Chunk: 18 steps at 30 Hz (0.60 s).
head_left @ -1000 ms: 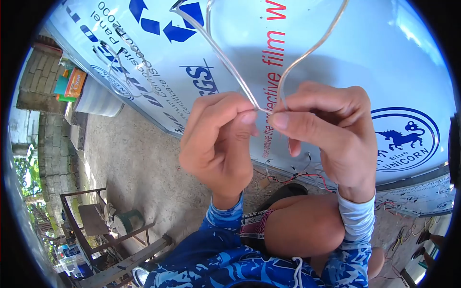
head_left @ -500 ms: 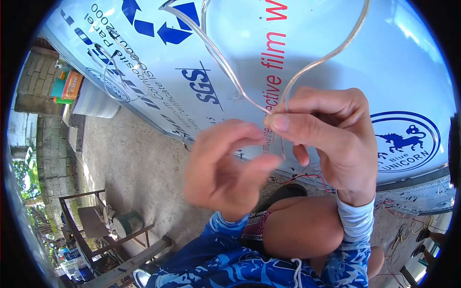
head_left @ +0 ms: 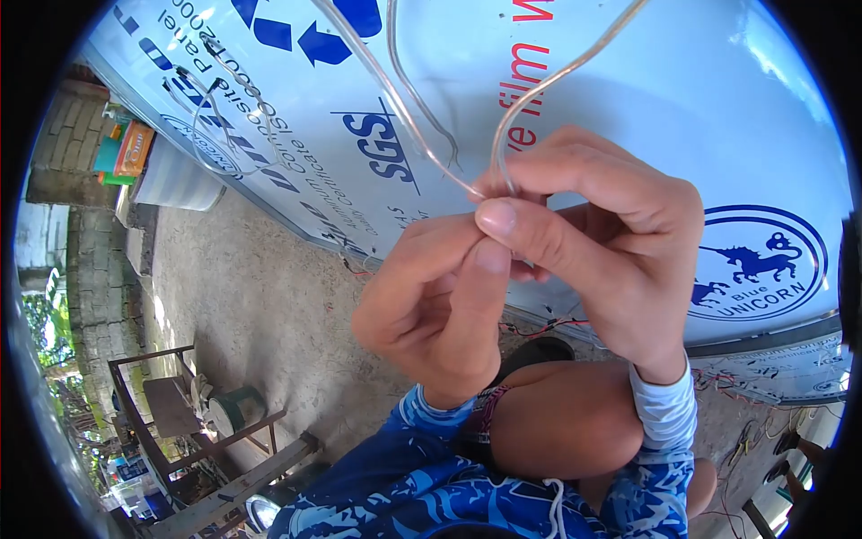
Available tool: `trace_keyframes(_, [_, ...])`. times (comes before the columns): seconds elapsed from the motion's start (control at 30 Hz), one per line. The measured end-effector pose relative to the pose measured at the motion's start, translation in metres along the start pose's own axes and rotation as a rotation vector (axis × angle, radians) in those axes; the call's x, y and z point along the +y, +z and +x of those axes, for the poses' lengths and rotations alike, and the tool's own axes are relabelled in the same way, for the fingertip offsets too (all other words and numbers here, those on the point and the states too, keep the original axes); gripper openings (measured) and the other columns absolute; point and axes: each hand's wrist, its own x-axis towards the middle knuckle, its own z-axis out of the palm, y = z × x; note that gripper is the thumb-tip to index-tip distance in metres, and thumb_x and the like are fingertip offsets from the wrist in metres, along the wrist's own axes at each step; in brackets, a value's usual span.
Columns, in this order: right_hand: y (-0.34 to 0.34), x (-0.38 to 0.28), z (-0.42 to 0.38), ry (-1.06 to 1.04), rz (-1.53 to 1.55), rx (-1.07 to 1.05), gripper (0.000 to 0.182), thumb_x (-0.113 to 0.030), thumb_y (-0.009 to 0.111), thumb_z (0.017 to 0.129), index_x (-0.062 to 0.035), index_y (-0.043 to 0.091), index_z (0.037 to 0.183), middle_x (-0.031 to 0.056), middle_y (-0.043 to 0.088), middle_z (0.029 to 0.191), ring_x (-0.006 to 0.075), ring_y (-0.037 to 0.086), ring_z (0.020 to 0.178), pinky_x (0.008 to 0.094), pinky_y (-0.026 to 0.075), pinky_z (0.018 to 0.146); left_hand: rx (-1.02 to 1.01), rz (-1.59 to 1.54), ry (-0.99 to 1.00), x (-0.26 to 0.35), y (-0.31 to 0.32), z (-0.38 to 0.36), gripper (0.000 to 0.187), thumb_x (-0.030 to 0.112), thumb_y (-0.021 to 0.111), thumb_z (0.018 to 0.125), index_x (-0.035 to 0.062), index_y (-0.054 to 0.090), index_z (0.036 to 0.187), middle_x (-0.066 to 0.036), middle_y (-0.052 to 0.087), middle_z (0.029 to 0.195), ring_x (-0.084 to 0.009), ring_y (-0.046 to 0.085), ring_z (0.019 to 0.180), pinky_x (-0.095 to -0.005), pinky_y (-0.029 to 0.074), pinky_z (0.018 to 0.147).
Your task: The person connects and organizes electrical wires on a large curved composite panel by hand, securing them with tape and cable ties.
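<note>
My right hand (head_left: 611, 234) pinches the ends of clear-coated wires (head_left: 548, 81) between thumb and index finger. Close against it, my left hand (head_left: 435, 305) has its thumb and index finger pressed together at the same spot, just below the joined wires; the tips there are hidden by the fingers. One wire strand (head_left: 382, 81) runs up to the upper left, and the other curves up to the right. Behind both hands lies a large panel (head_left: 700, 117) covered in light blue film with blue and red print. Another loose wire end hangs just left of the pinch.
Thin red and black wires (head_left: 548, 325) lie along the panel's lower edge. At the lower left stand a rusty metal frame (head_left: 148, 355) and a green bucket (head_left: 238, 411). A whitish container (head_left: 180, 175) and an orange packet (head_left: 135, 148) are at the upper left.
My left hand has moved up and closed its fingers at the wire ends beside my right hand. My right hand and the wires have shifted slightly left.
</note>
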Motion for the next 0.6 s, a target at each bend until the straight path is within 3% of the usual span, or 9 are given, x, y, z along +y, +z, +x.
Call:
trace_keyframes(0.2, [-0.0002, -0.0006, 0.004, 0.167, 0.206, -0.024, 0.011, -0.003, 0.067, 0.084, 0.0058, 0.069, 0.088, 0.008, 0.063, 0.073, 0.0098, 0.054, 0.058, 0.0208, 0.039, 0.046, -0.061, -0.078, -0.017, -0.0077, -0.0069, 0.0008, 0.009, -0.009, 0.055, 0.087, -0.0093, 0.059, 0.095, -0.019, 0.064, 0.088, -0.0201, 0.063, 0.068, -0.0287, 0.053, 0.058])
trace_keyframes(0.27, [-0.0021, -0.0027, 0.0051, 0.346, 0.316, -0.036, 0.014, -0.01, 0.068, 0.084, 0.0034, 0.07, 0.085, 0.0055, 0.062, 0.068, 0.0092, 0.054, 0.058, 0.021, 0.038, 0.047, -0.1, -0.116, -0.02, -0.0084, -0.0083, 0.0011, 0.009, -0.009, 0.056, 0.086, -0.0095, 0.058, 0.095, -0.019, 0.063, 0.089, -0.0208, 0.063, 0.072, -0.0298, 0.053, 0.06])
trace_keyframes(0.4, [0.0002, -0.0017, 0.0061, 0.397, 0.324, -0.005, 0.015, -0.013, 0.069, 0.083, 0.0016, 0.071, 0.081, 0.0042, 0.062, 0.064, 0.0089, 0.054, 0.057, 0.0211, 0.037, 0.049, -0.028, -0.135, -0.058, -0.0032, -0.0029, -0.0026, 0.016, -0.01, 0.058, 0.083, -0.011, 0.057, 0.099, -0.02, 0.063, 0.09, -0.0226, 0.064, 0.076, -0.0304, 0.055, 0.062])
trace_keyframes(0.6, [0.0028, -0.0036, 0.0055, 0.396, 0.307, 0.02, 0.015, -0.012, 0.069, 0.082, 0.0023, 0.072, 0.084, 0.0057, 0.064, 0.067, 0.0091, 0.054, 0.058, 0.0217, 0.038, 0.05, -0.007, 0.144, -0.011, -0.0016, -0.0052, -0.0029, 0.028, -0.014, 0.063, 0.079, -0.0133, 0.057, 0.106, -0.021, 0.064, 0.092, -0.0232, 0.067, 0.076, -0.0301, 0.056, 0.064])
